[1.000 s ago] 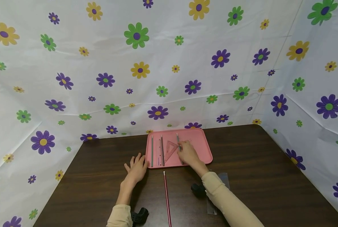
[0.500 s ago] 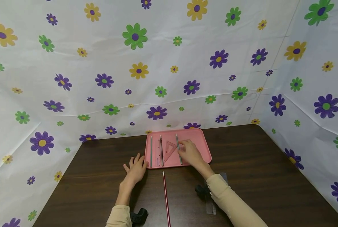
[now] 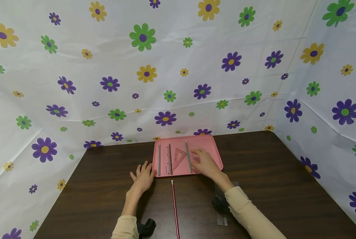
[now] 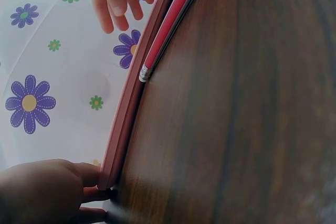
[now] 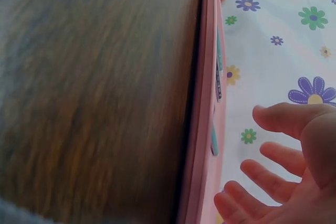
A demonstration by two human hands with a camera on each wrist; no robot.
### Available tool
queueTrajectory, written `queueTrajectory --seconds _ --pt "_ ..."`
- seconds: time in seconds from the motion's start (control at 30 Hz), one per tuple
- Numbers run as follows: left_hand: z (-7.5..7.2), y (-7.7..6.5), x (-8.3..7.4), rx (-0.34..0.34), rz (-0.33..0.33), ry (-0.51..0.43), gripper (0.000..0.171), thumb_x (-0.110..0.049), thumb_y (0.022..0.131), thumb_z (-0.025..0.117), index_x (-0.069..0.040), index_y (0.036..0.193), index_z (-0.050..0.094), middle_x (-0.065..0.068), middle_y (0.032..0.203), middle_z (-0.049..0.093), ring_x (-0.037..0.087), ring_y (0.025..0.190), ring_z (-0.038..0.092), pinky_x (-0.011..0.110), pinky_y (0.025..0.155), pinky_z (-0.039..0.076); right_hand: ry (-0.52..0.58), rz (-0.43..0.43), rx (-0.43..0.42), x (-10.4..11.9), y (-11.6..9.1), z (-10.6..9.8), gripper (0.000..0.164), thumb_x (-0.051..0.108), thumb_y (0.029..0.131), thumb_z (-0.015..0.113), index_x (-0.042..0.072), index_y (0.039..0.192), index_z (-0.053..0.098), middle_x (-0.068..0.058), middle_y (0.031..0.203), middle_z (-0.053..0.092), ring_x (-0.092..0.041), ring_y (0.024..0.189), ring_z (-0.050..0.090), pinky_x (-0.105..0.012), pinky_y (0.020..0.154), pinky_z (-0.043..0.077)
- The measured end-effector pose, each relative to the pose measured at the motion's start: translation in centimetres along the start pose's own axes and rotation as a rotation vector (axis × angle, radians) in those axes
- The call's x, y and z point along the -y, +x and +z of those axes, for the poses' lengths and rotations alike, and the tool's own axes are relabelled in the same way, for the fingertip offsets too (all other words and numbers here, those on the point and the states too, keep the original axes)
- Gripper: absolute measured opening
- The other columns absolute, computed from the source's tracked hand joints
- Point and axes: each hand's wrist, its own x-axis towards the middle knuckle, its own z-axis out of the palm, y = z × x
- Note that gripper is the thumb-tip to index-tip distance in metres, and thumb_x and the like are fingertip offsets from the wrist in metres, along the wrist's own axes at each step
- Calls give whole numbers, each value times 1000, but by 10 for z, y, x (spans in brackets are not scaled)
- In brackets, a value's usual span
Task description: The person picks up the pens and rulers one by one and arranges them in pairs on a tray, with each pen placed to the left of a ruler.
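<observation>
A pink tray point(image 3: 215, 152) lies near the table's back edge. My left hand point(image 3: 143, 177) is at its front left corner, fingers spread, thumb touching the rim. Over the tray's right half hovers my right hand point(image 3: 206, 163), its fingers loosely bent and holding nothing. Just left of those fingertips lies a green pencil point(image 3: 188, 157). Farther left in the tray are a pink set square point(image 3: 176, 162), a dark pencil point(image 3: 170, 158), a clear ruler with markings point(image 3: 167, 162) and another green pencil point(image 3: 159, 159). The right wrist view shows the right hand's fingers point(image 5: 270, 182) apart from the tray wall.
A red pencil point(image 3: 175, 205) lies on the dark wooden table point(image 3: 273, 186), its eraser end close to the tray's front. Partly under the right forearm is a clear ruler point(image 3: 222, 219). A flowered sheet hangs behind the table and along the right side.
The right hand has let go of the green pencil, which now lies in the tray beside the set square, and has drawn slightly right. The left hand has stayed at the corner.
</observation>
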Motion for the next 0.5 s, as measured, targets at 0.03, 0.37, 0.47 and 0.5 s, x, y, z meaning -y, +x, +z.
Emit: queueTrajectory --seconds 0.03,0.37,0.47,0.5 --pt "0 0 0 -1 0 0 50 -32 107 40 -2 148 43 24 162 24 53 148 12 81 107 -4 -8 -6 8 0 -1 -2 52 14 87 71 -2 134 59 -22 135 57 -42 130 50 -57 110 40" --pt "-2 0 1 -1 8 -2 50 -32 107 40 -3 148 43 24 162 24 53 148 12 81 106 -4 -66 -34 104 3 -15 -17 56 13 86 73 2 138 56 -23 136 55 -40 125 52 -58 106 42" --pt "-2 -1 0 2 8 -4 50 -32 107 40 -3 148 44 25 161 24 53 148 12 81 106 -4 -91 -41 148 2 -20 -19 55 15 87 74 1 136 57 -22 137 55 -39 124 52 -56 106 42" --pt "-2 -1 -1 3 8 -6 50 -31 107 40 -3 148 44 25 161 24 53 148 12 81 106 -4 -102 -47 160 2 -21 -20 54 16 87 75 1 136 57 -22 137 55 -39 124 52 -56 106 42"
